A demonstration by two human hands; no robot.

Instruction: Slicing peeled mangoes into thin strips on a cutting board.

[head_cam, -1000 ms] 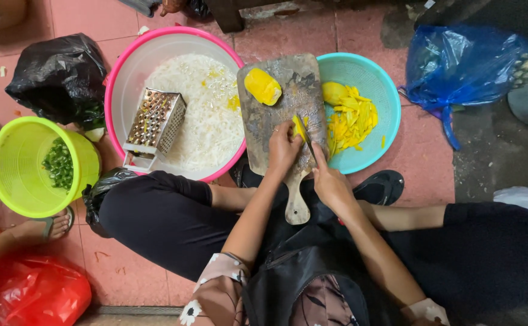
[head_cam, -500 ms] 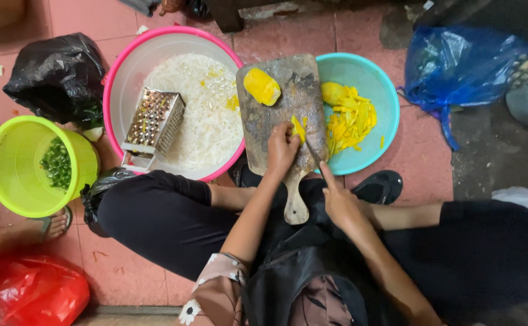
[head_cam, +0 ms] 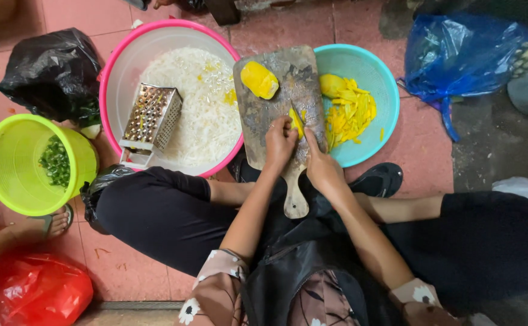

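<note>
Your right hand [head_cam: 323,169] has come back up to the cutting board [head_cam: 276,115]; your left hand [head_cam: 280,142] pins the yellow piece [head_cam: 297,122], grip pinching it. Many slices fill the teal bowl [head_cam: 366,130]; one yellow chunk [head_cam: 259,79] waits uncut.

Down at floor level here: a floor of reddish-pink square tiles [head_cam: 276,27] with pale grout lines, scuffed and dusty. Over on the right the tiling gives way to a darker, stained grey concrete patch [head_cam: 487,157]. Flat, even daylight, with hardly a shadow anywhere. Along the bottom edge runs a grey raised strip [head_cam: 131,306], a step or kerb, hard to tell which.
</note>
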